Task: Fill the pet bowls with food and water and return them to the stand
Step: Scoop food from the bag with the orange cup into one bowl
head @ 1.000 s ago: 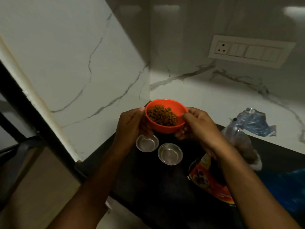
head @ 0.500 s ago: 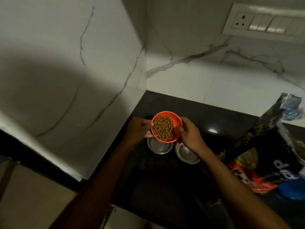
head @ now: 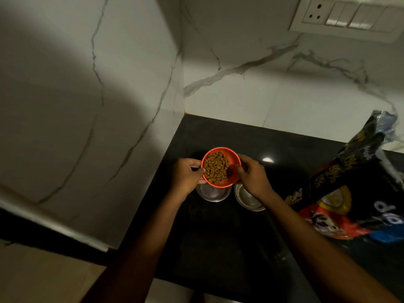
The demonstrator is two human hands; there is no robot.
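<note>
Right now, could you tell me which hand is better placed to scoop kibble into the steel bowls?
Right, probably. The right hand has fingertips over the orange bowl rim, near the kibble; the left hand grips the other side, steadying it above the steel bowls.

1. A white marble wall (head: 229,62) with grey veins fills the upper frame.
2. A switch panel (head: 347,16) with a socket sits at upper right.
3. A black countertop (head: 218,237) occupies the lower centre.
</note>
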